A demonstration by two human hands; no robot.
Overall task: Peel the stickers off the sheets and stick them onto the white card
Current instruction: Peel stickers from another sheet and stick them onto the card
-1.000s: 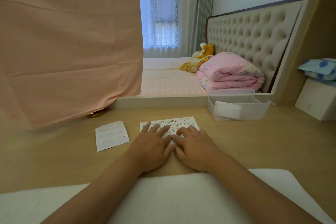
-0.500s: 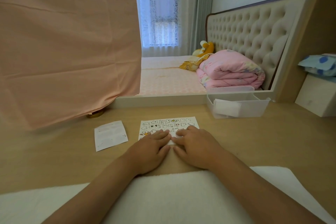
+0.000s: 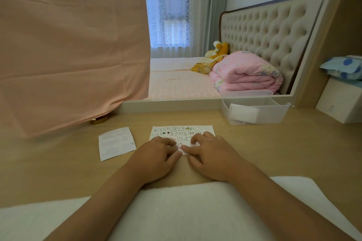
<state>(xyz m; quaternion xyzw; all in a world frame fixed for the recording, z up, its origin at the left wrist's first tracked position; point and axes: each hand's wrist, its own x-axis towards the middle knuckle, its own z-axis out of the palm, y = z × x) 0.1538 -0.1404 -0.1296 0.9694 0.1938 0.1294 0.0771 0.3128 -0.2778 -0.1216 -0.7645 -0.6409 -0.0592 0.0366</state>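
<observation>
Crosswise, sticker sheet [image 3: 182, 130], long axis left-right; left hand [image 3: 154, 159], right hand [image 3: 213, 154] curled atop it, grip unclear.

Sticker sheet [image 3: 182, 133]: centre of the frame, flat on the desk [image 3: 284, 152].
Card [image 3: 116, 143]: left of the sheet, near it but apart.
Left hand [image 3: 154, 160] and right hand [image 3: 211, 156]: side by side on the sheet's near edge, thumbs almost meeting.
Bin [image 3: 254, 111]: behind and right of the sheet, at the desk's back edge.
Towel [image 3: 176, 211]: bottom of the frame, under both forearms.
Hanging cloth [image 3: 68, 45]: upper left, behind the card.
</observation>
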